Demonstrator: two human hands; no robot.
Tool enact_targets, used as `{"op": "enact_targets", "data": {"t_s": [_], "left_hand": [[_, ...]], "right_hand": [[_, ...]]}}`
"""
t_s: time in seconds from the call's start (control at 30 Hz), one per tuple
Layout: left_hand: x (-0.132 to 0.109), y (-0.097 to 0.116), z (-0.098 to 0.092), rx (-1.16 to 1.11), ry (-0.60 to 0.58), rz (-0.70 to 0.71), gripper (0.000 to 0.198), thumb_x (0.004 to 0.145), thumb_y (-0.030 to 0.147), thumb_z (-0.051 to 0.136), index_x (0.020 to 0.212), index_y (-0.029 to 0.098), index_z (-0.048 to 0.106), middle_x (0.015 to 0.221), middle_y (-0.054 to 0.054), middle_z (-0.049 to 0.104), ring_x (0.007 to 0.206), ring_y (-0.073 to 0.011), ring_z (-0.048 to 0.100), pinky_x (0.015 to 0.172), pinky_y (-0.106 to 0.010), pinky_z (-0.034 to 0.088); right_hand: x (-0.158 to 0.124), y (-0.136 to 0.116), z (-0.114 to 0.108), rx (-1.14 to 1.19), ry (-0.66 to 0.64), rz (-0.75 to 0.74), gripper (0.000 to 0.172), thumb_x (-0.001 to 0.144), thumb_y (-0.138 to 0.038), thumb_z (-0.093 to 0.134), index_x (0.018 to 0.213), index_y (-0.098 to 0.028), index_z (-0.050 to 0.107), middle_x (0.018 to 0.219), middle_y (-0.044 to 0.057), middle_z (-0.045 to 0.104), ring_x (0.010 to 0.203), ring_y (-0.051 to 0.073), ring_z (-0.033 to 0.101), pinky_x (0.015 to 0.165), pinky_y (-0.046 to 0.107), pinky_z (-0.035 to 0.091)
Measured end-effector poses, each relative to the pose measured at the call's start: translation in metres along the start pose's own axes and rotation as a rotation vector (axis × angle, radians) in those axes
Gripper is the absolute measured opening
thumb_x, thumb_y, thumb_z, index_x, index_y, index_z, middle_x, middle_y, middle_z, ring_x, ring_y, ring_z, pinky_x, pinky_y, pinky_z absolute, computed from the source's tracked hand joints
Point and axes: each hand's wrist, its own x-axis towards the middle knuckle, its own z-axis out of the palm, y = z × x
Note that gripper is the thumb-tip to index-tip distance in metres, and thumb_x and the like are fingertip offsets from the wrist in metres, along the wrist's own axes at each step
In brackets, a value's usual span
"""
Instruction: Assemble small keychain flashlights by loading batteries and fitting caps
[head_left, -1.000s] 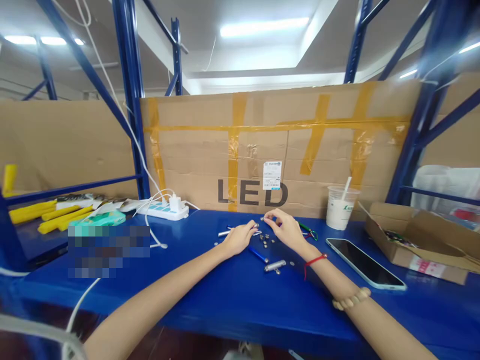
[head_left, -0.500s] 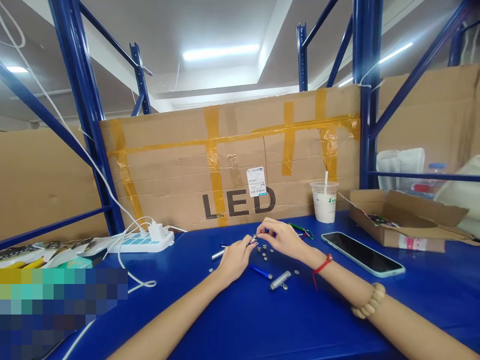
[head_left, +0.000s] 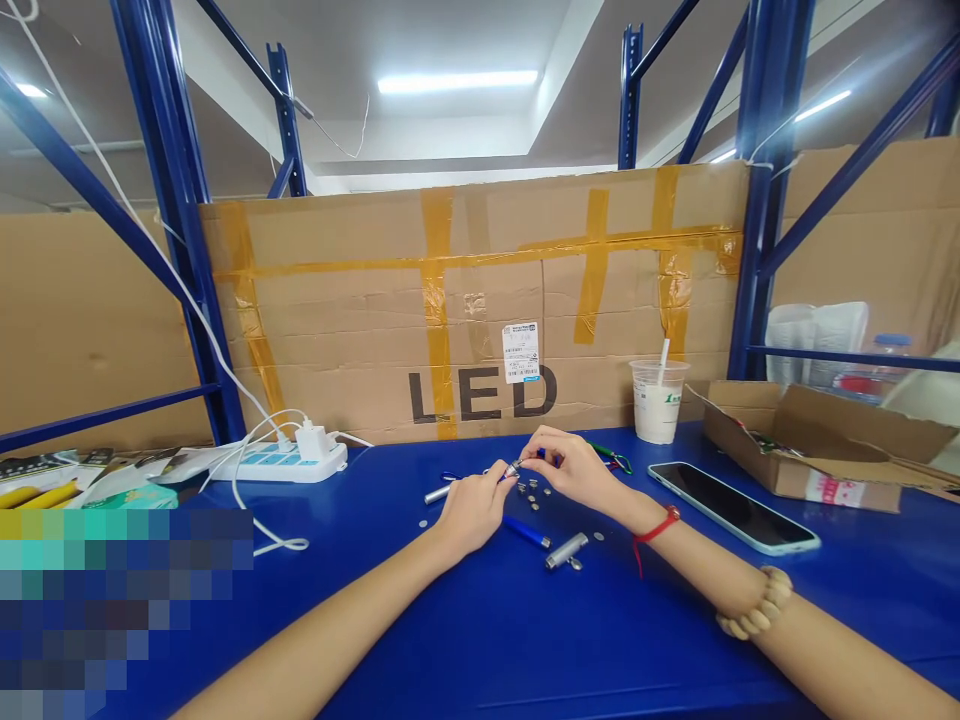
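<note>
My left hand is closed around a small pen-shaped light, its silver tip sticking out toward the right. My right hand pinches at that tip with thumb and fingers; what it pinches is too small to make out. Both hands hover just above the blue table. Under them lie several small button cells. A blue tube and a silver tube lie on the table in front of my hands. Another silver tube lies to the left.
A taped cardboard box marked LED stands behind. A phone, a plastic cup with a straw and an open carton are at the right. A white power strip with cables lies at the left. Blue rack posts flank the table.
The view has swung left and steadied. My hands have risen from the loose parts and come together on the small light.
</note>
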Motion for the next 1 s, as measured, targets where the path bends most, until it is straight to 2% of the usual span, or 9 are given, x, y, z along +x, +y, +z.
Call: {"op": "enact_targets", "data": {"t_s": [0.2, 0.53, 0.8, 1.0], "left_hand": [[0.0004, -0.001, 0.0012, -0.045, -0.039, 0.007, 0.029, 0.093, 0.034, 0.024, 0.095, 0.023, 0.05, 0.075, -0.002, 0.067, 0.071, -0.0223, 0.064, 0.056, -0.025, 0.036], [-0.0028, -0.0039, 0.0047, -0.094, 0.026, 0.043, 0.028, 0.091, 0.034, 0.033, 0.096, 0.023, 0.057, 0.075, -0.003, 0.068, 0.069, -0.0219, 0.064, 0.055, -0.024, 0.035], [-0.0016, -0.0028, 0.0026, -0.077, 0.018, 0.029, 0.024, 0.089, 0.032, 0.037, 0.094, 0.022, 0.058, 0.07, -0.003, 0.067, 0.07, -0.0219, 0.064, 0.056, -0.024, 0.037], [-0.0006, -0.0017, 0.0016, -0.089, 0.007, 0.025, 0.026, 0.089, 0.033, 0.037, 0.099, 0.023, 0.059, 0.075, -0.004, 0.068, 0.07, -0.0214, 0.064, 0.058, -0.025, 0.039]], "right_hand": [[-0.0023, 0.0009, -0.0007, -0.036, -0.06, 0.003, 0.018, 0.083, -0.03, 0.052, 0.074, -0.019, 0.063, 0.079, 0.002, 0.06, 0.049, 0.007, 0.044, 0.051, 0.022, 0.037], [-0.0065, -0.0019, 0.0048, -0.033, -0.036, 0.023, 0.015, 0.078, -0.022, 0.056, 0.067, -0.017, 0.065, 0.07, 0.0, 0.057, 0.046, 0.006, 0.04, 0.047, 0.022, 0.032], [-0.0051, -0.0013, 0.0076, 0.12, -0.051, 0.117, 0.016, 0.073, -0.026, 0.06, 0.063, -0.015, 0.065, 0.065, 0.001, 0.057, 0.045, 0.006, 0.042, 0.043, 0.021, 0.033], [-0.0042, 0.0034, 0.0078, 0.085, -0.071, 0.132, 0.015, 0.073, -0.026, 0.059, 0.064, -0.015, 0.065, 0.069, 0.002, 0.06, 0.046, 0.006, 0.044, 0.044, 0.021, 0.034]]}}
